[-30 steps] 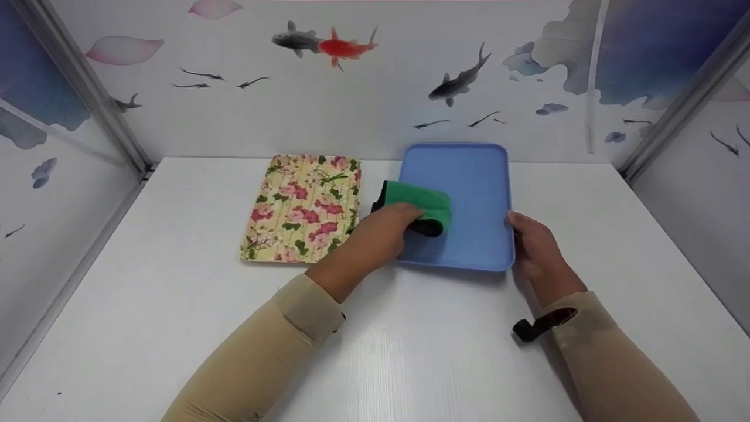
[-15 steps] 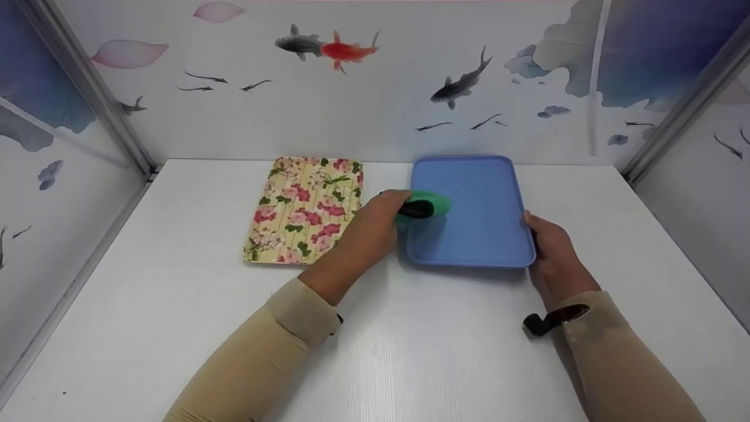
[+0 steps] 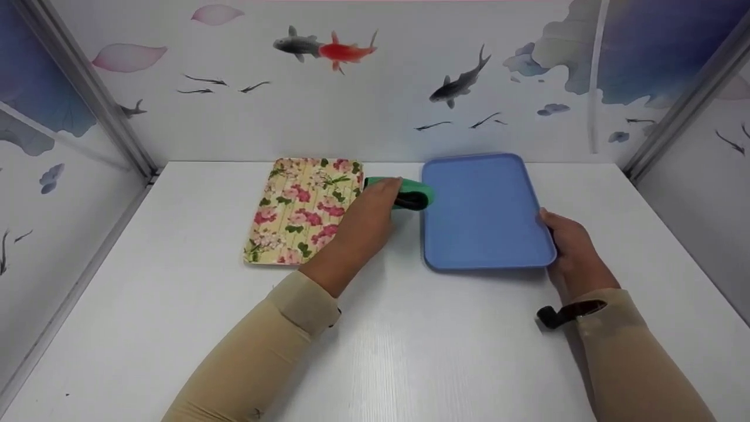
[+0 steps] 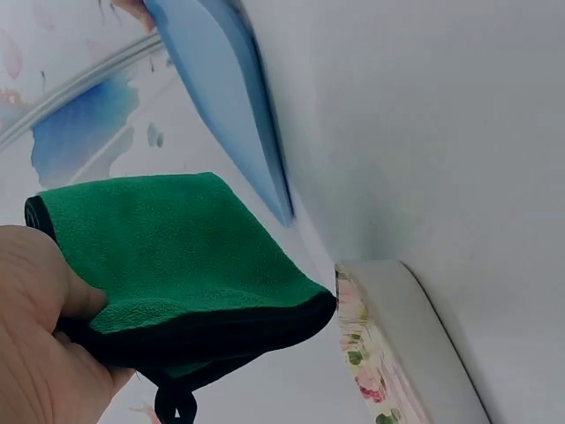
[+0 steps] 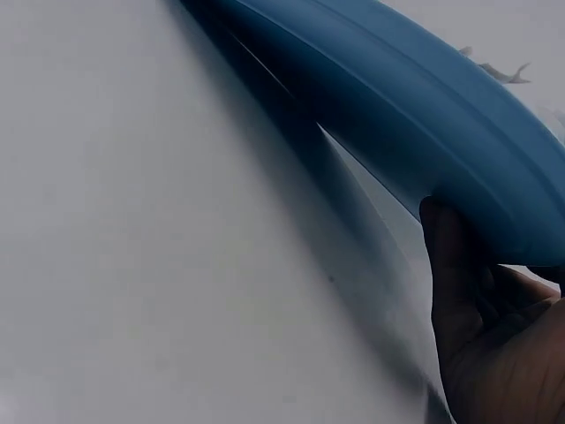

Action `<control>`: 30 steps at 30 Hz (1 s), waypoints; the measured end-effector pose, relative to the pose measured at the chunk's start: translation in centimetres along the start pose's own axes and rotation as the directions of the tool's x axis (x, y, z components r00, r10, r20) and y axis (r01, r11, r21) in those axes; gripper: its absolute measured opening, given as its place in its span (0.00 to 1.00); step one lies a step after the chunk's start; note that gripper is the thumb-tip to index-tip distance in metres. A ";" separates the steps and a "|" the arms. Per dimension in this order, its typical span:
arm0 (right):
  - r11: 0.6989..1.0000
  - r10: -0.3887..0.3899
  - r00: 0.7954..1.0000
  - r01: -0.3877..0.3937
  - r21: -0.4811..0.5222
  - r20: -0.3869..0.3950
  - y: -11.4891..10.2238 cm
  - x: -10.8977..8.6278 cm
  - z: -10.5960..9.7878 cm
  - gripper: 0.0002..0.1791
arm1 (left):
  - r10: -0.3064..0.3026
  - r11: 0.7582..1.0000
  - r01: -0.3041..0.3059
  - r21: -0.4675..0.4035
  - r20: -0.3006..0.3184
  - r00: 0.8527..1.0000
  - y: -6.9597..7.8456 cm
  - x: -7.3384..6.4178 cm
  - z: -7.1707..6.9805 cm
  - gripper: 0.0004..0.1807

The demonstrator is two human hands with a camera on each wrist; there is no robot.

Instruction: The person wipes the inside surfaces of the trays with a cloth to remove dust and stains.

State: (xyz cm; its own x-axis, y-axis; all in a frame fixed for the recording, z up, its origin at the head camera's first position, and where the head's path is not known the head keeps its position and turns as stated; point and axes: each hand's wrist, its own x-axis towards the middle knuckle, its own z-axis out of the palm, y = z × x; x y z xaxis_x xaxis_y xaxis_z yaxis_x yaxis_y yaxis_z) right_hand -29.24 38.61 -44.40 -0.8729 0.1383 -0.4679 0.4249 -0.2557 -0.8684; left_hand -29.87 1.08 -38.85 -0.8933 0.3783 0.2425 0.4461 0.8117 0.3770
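A folded green cloth point(image 4: 177, 247) with black edging and a small black loop is pinched in my left hand point(image 3: 369, 214). In the head view it hangs between the two trays, its end close to the blue tray's left rim. My right hand point(image 3: 574, 246) grips the right edge of the blue tray point(image 3: 486, 214), thumb on the rim and fingers underneath. That right side is tilted up off the table, with a shadow gap below it in the right wrist view. A flowered tray point(image 3: 299, 214) lies flat to the left, its right side partly covered by my left hand.
The white table point(image 3: 375, 351) runs back to a wall panel point(image 3: 375, 105) painted with fish, with side panels left and right. A black strap point(image 3: 562, 315) with a knob sits at my right wrist.
The blue tray has shifted right with my right hand. My left hand has drawn the cloth off the tray's surface, up and to the left. The flowered tray stays put.
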 end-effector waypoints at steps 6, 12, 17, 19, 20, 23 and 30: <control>0.999 -0.020 0.999 0.018 -0.044 -0.049 -0.2 -0.1 -0.9 0.51 | 0.098 0.986 -0.107 0.130 0.077 0.992 -0.1 0.1 0.9 0.30; 0.986 -0.059 0.994 0.044 -0.160 -0.089 0.1 0.1 -1.2 0.49 | 0.144 0.959 -0.192 0.211 0.224 0.964 0.0 -0.7 1.6 0.26; 0.968 -0.094 0.986 0.057 -0.246 -0.141 0.1 0.1 -1.3 0.44 | 0.140 0.937 -0.241 0.251 0.361 0.922 0.1 -1.5 2.2 0.25; 0.954 -0.110 0.983 0.064 -0.292 -0.144 0.1 0.1 -1.4 0.42 | 0.137 0.934 -0.249 0.255 0.389 0.911 0.2 -1.9 2.5 0.24; 0.942 -0.122 0.982 0.070 -0.328 -0.142 0.1 0.1 -1.5 0.41 | 0.135 0.933 -0.252 0.257 0.400 0.906 0.2 -2.1 2.6 0.23; 0.881 -0.168 0.978 0.094 -0.463 -0.122 0.2 0.2 -1.8 0.39 | 0.132 0.926 -0.265 0.269 0.426 0.895 0.4 -2.5 2.8 0.22; 0.742 -0.290 0.952 0.160 -0.651 -0.097 0.4 0.4 -2.4 0.35 | 0.117 0.917 -0.271 0.294 0.451 0.885 0.7 -2.9 3.0 0.19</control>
State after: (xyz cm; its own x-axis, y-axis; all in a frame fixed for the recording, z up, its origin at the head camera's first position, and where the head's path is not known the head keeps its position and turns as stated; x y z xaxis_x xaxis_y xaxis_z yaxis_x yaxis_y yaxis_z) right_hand -28.84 40.88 -45.32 -0.9312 0.2986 -0.2092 0.3316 0.4548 -0.8265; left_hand -27.08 1.86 -41.94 -0.7624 0.6307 -0.1449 0.6354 0.7720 0.0172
